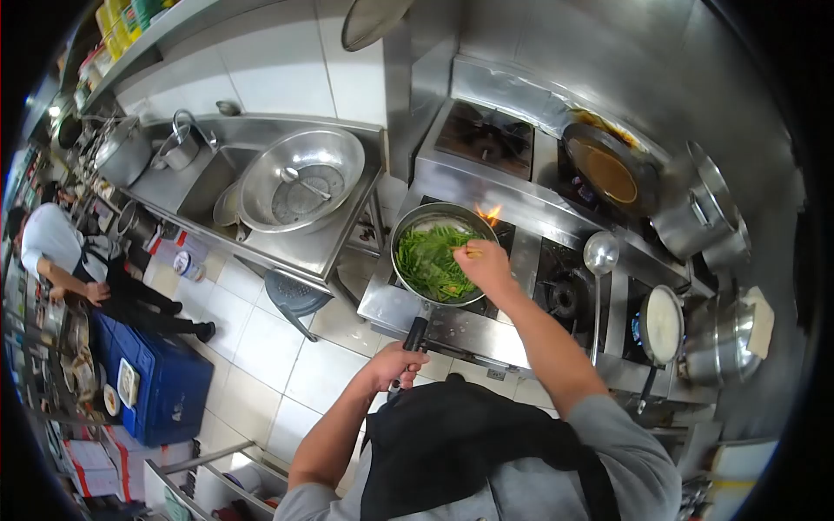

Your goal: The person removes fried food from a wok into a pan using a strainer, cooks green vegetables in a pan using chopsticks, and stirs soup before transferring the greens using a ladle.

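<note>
My left hand (398, 366) is wrapped around the black handle (416, 333) of a frying pan (395, 246) on the near left burner. Chopped green vegetables (434, 266), long and thin like green beans, fill the pan. Over the pan's right side is my right hand (483, 266), its fingers pinched together just above the greens. What the fingertips hold, if anything, is too small to make out. An orange flame (489, 214) rises beside the pan's far right rim.
A ladle (599, 256) lies across the stove right of my right arm. Farther back are a pan of brown liquid (608, 174) and a steel pot (695, 217); a pan with white contents (662, 326) sits right. A large steel bowl (347, 165) stands left. Another person (65, 252) stands far left.
</note>
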`<control>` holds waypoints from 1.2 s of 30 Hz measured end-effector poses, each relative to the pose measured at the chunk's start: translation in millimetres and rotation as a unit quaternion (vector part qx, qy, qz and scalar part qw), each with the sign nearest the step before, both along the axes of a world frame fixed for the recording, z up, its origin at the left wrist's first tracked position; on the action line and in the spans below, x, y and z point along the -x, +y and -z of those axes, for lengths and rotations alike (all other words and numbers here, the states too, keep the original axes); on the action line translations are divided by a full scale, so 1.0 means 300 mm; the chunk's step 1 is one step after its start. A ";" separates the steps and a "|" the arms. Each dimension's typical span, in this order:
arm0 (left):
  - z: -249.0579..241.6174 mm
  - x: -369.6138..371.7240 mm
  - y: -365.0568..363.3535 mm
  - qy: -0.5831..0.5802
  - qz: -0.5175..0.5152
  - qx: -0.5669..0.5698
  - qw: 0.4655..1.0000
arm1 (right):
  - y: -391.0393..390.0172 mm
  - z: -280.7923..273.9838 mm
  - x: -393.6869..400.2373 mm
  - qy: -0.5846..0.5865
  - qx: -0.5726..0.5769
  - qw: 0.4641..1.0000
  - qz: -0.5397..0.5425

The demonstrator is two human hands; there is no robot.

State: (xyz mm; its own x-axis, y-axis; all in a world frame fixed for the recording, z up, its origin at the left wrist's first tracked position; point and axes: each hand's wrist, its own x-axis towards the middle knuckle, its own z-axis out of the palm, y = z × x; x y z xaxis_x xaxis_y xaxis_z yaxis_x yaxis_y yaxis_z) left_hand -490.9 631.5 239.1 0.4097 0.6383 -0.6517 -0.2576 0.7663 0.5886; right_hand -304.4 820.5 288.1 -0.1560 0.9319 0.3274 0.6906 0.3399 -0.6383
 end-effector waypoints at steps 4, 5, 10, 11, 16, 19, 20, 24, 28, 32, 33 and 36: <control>-0.155 0.046 -0.054 -0.012 0.011 0.018 1.000 | -0.117 -0.146 -0.112 -0.042 0.101 0.993 -0.031; -0.192 0.057 -0.052 -0.035 0.004 0.053 0.998 | -0.150 -0.180 -0.119 -0.038 0.100 0.994 -0.021; -0.208 0.020 0.067 -0.036 -0.020 0.040 0.998 | -0.220 -0.180 -0.103 0.040 0.055 0.995 -0.079; -0.193 0.029 0.023 -0.021 -0.002 0.027 0.999 | -0.195 -0.200 -0.113 0.066 0.016 0.995 -0.075; -0.269 0.030 -0.012 0.039 0.028 0.014 0.999 | -0.270 -0.227 -0.200 0.087 -0.012 0.994 -0.066; -0.199 -0.019 0.190 -0.034 -0.016 0.033 0.999 | -0.288 -0.267 -0.216 0.109 0.042 0.992 -0.051; -0.180 -0.015 0.163 -0.032 -0.013 0.020 0.999 | -0.283 -0.283 -0.217 0.132 0.048 0.989 -0.045; -0.342 -0.015 -0.043 0.057 0.007 0.022 0.998 | -0.267 -0.289 -0.263 0.162 0.008 0.986 -0.033; -0.248 -0.015 0.107 -0.055 -0.012 0.070 0.996 | -0.297 -0.279 -0.302 0.137 -0.005 0.990 -0.018; -0.261 -0.017 0.020 -0.061 -0.021 0.070 0.995 | -0.281 -0.316 -0.321 0.165 0.016 0.986 -0.003; -0.288 -0.001 -0.046 -0.011 0.014 0.042 0.999 | -0.272 -0.320 -0.326 0.179 0.008 0.984 -0.001; -0.404 -0.014 -0.083 0.060 0.039 0.015 0.997 | -0.295 -0.341 -0.349 0.194 0.037 0.980 0.016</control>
